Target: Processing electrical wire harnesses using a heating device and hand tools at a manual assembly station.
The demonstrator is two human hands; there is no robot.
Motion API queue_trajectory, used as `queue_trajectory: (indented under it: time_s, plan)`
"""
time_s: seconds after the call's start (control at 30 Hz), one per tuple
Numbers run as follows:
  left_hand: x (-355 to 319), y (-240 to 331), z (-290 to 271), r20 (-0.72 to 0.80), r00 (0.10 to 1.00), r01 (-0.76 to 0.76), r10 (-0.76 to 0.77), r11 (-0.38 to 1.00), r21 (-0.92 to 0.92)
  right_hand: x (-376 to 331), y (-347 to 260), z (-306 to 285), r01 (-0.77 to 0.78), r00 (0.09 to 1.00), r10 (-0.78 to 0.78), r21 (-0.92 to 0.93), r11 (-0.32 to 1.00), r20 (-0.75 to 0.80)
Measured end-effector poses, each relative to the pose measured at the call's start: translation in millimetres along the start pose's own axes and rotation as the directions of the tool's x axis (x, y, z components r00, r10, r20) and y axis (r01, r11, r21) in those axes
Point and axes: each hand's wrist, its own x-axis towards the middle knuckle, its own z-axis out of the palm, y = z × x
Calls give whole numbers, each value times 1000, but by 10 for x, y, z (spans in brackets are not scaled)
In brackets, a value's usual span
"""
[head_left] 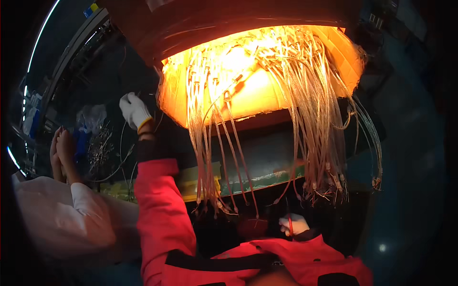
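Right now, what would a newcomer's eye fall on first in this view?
First, the cardboard box at upper centre, glowing yellow-orange inside, with clear-sheathed cables spilling over its near edge in bunches. Next, the white-gloved left hand, stretched out beyond a red sleeve to the left of the box. Lower down, just right of centre, the right hand holds a slim red item below the dangling cable ends.

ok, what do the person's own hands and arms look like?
Left hand: white glove, yellowish edge at the wrist. Left sleeve: bright red, dark cuff. Right hand: too small and dim to tell whether it's gloved; it comes out of a dark cuff on the red jacket.
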Motion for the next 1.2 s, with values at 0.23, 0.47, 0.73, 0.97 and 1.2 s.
queue_trajectory:
  time_s: [0.23,0.47,0.73,0.97,1.2]
  plan:
    - [-1824,1597,-1237,125,494,-826,860,509,-243,-985,-1161,-238,778,626,-730,-149,611,274]
    - [-1400,1492,47,254,280,-668,926,377,-641,-528,-3275,448,669,119,-963,-737,-101,241]
    - [-937,1574,-128,873,488,-769,-2,472,431,-307,-3905,449,388,247,-957,-921,-44,150]
    - [-1141,1604,-417,731,676,-522,93,761,385,-337,-3523,423,453,197,-946,-880,-145,258]
    - [-1142,1698,-1344,744,640,-194,191,977,-84,-592,-2677,614,881,464,-832,-260,396,304]
